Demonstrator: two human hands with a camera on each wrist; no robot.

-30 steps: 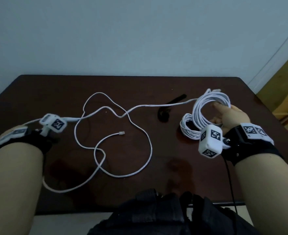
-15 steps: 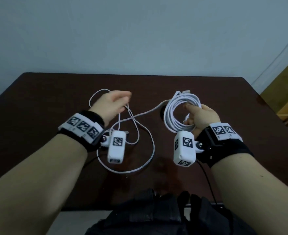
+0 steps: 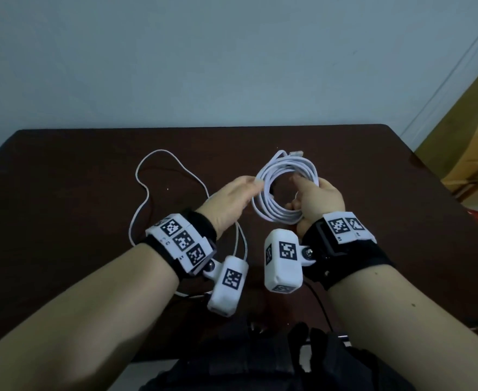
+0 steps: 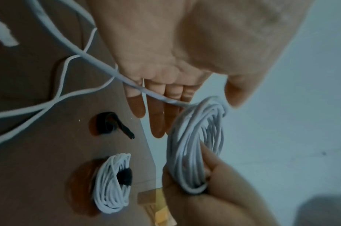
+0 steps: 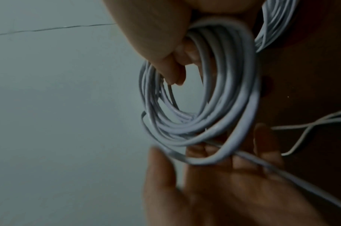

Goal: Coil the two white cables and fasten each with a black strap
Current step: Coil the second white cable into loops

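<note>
- Right hand (image 3: 318, 204) held a half-wound coil of round white cable (image 3: 284, 187) upright above the dark brown wooden table (image 3: 63, 193). Thumb and curled fingers pinched the bundle at its lower edge, with one finger poking through the ring.
- Left hand (image 3: 232, 204) was beside the coil's left edge with fingers straight and loosely spread — not gripping. The cable's free run lay across those fingers (image 4: 156, 122) and fed into the top of the coil.
- The uncoiled remainder of that cable (image 3: 147, 176) trailed behind and below the left hand in loose loops on the table, passing under the left wrist.
- Second white cable coil (image 4: 112, 185) lay flat on the table, already bound by a black fabric strap (image 4: 125, 175) round one side. Visible in the left wrist view only; in the head view the hands hid it.
- A loose black strap (image 4: 111, 125), curled on itself, lay on the table just beside the bound coil, not touching it and untouched by either hand.
- Both wrists carried black bands with white marker blocks (image 3: 180, 241) and a white camera pod (image 3: 283, 263).
</note>
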